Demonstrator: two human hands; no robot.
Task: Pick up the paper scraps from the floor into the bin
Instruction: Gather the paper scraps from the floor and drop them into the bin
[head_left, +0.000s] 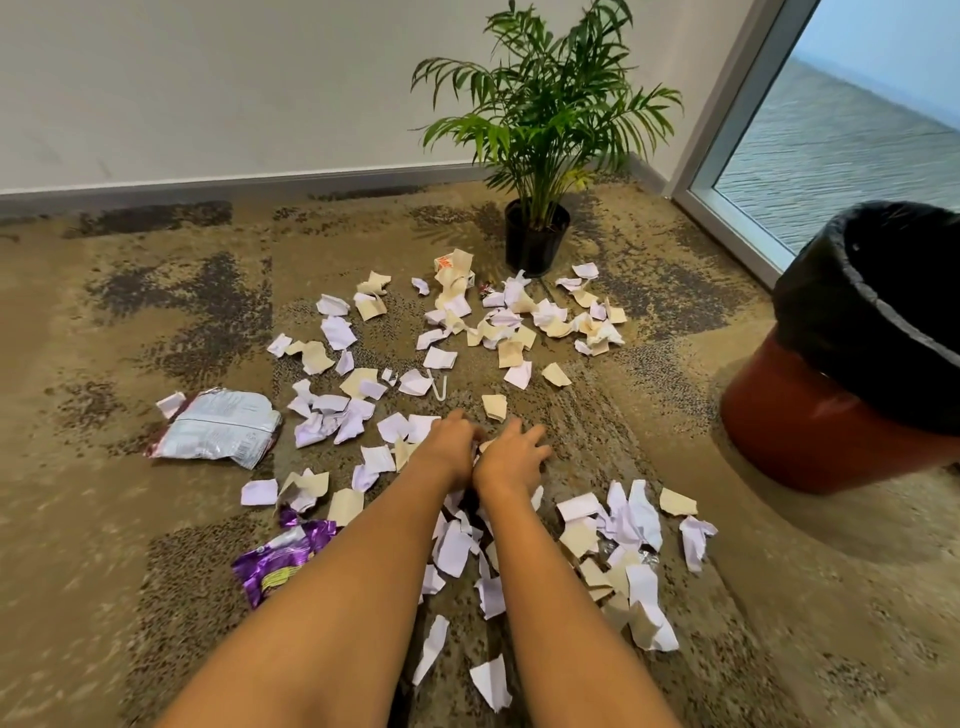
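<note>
Several white and beige paper scraps lie strewn over the brown carpet, in a far cluster by the plant and a near cluster to the right of my arms. Both hands are low on the carpet in the middle, side by side and touching. My left hand has its fingers curled down round a small beige scrap that peeks out between the hands. My right hand rests palm down with fingers spread. The red-brown bin with a black liner stands at the right, its mouth tilted toward me.
A potted palm stands at the back by the wall. A silver snack bag lies at the left and a purple wrapper by my left forearm. A glass door is at the far right.
</note>
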